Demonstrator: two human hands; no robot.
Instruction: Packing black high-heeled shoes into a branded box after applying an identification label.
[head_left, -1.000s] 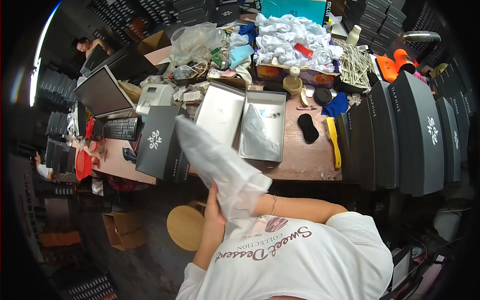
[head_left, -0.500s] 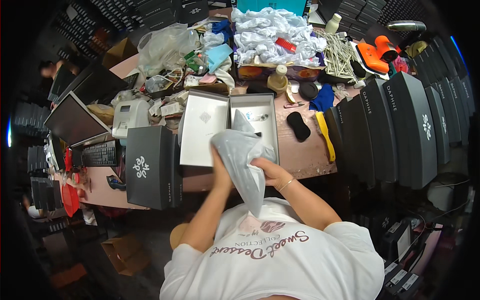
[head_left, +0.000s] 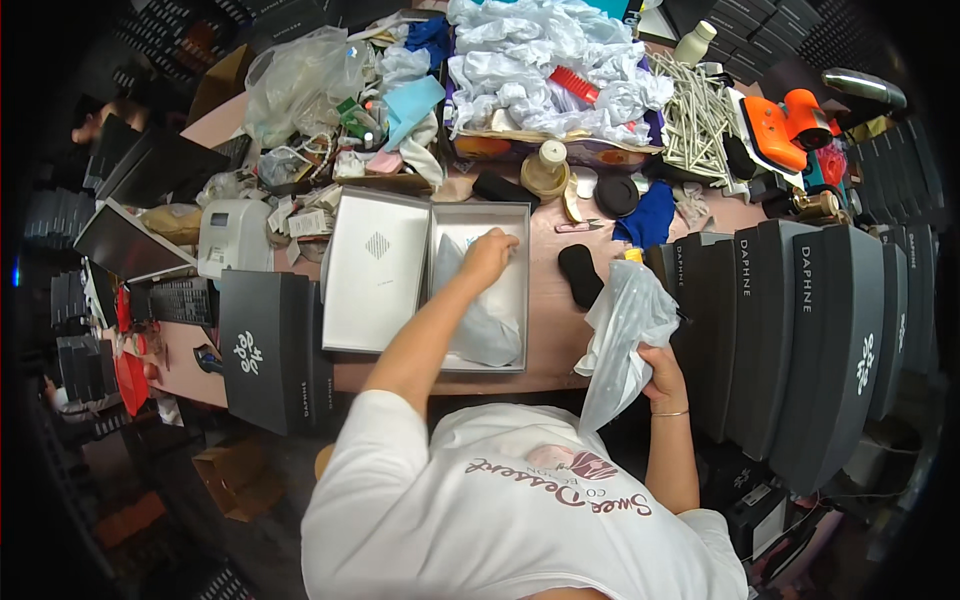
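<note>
An open white-lined shoebox (head_left: 528,290) sits on the pink table, its lid (head_left: 372,300) lying at its left side. In the box rests a long bundle in a pale grey translucent bag (head_left: 487,335). My left hand (head_left: 487,260) is over the upper part of the box with its fingers closed; whatever they pinch is too small to make out. To the right, beyond the table's front edge, my right hand (head_left: 662,376) grips a second bagged bundle (head_left: 625,325), held tilted. The contents of both bags are hidden.
Dark shoeboxes (head_left: 770,350) stand in a row at right; another shoebox (head_left: 262,350) stands at left. Behind are a carton of crumpled white wrapping (head_left: 550,70), a bottle (head_left: 545,170), a black pad (head_left: 580,276) and an orange tape dispenser (head_left: 785,130).
Both hands held a bagged bundle over the box's front. Now my right hand has carried one off to the right, and my left has moved up into the box. The view has shifted slightly.
</note>
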